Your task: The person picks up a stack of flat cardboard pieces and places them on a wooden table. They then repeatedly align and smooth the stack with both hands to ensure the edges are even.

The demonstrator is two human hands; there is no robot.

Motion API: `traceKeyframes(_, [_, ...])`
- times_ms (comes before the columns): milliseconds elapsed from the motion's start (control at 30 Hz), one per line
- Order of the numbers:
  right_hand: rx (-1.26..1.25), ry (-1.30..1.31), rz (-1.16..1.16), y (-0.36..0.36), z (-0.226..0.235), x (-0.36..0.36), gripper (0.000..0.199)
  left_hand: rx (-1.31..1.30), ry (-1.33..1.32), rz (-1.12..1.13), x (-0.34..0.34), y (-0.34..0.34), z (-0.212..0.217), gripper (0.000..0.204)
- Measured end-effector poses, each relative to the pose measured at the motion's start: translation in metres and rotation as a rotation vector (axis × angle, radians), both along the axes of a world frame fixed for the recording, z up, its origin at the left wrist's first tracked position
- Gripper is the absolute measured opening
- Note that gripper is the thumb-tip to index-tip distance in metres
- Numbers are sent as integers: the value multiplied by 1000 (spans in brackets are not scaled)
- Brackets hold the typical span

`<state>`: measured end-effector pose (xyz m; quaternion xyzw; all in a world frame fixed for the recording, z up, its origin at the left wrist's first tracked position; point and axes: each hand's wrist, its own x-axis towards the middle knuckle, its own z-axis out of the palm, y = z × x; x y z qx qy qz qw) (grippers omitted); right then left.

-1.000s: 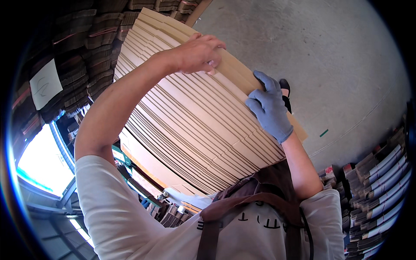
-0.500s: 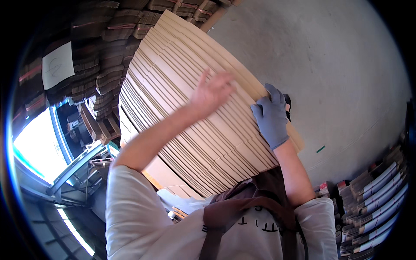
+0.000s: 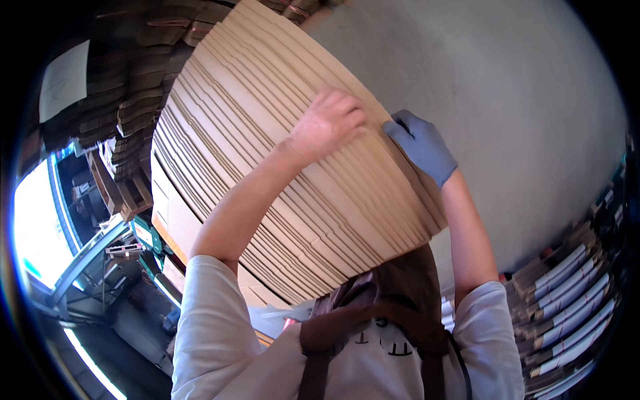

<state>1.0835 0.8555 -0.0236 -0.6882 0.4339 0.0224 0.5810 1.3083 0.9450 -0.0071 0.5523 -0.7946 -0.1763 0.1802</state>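
A large stack of flattened cardboard boxes (image 3: 267, 160) fans out before me in many overlapping brown layers. Over its upper right part is my bare left hand (image 3: 330, 125), fingers curled in and slightly blurred. Whether a sheet is pinched under those fingers is hidden. My right hand (image 3: 421, 147), in a grey glove, is closed around the outermost sheets at the stack's right edge. Its thumb lies on the near side, and the other fingertips go out of sight behind the edge.
Tied cardboard bundles (image 3: 143, 67) fill the upper left, with a white paper sheet (image 3: 65, 81) on them. A wooden pallet (image 3: 120, 180) stands below. More bundles (image 3: 567, 307) lie at the lower right beside the grey floor (image 3: 513, 133).
My left hand's spread fingers have curled in, slightly higher on the stack. The right hand has shifted up along the edge, and the outer sheets there have moved. The whole view has shifted slightly.
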Motion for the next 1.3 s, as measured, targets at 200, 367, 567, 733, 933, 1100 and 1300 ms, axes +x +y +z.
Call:
traceKeyframes(200, [422, -247, 3, -7, -35, 20, 34, 10, -64, -29, 7, -4, -10, 21])
traceKeyframes(367, [447, -229, -15, -5, -38, 17, 34, 14, -13, -5, 8, -4, -14, 24])
traceKeyframes(567, [434, -239, 2, -5, -39, 16, 31, 44, -3, -9, 9, -4, -15, 24])
traceKeyframes(733, [424, -235, 17, -6, -37, 16, 32, 68, 11, -9, 9, -5, -13, 25])
traceKeyframes(933, [418, -249, 23, -6, -39, 15, 33, 78, 24, -12, 9, -5, -12, 24])
traceKeyframes(1100, [413, -255, 15, -5, -40, 15, 34, 71, 24, -16, 10, -4, -12, 25])
traceKeyframes(1300, [423, -240, 29, -7, -40, 14, 34, 68, 30, -13, 11, -1, -12, 24])
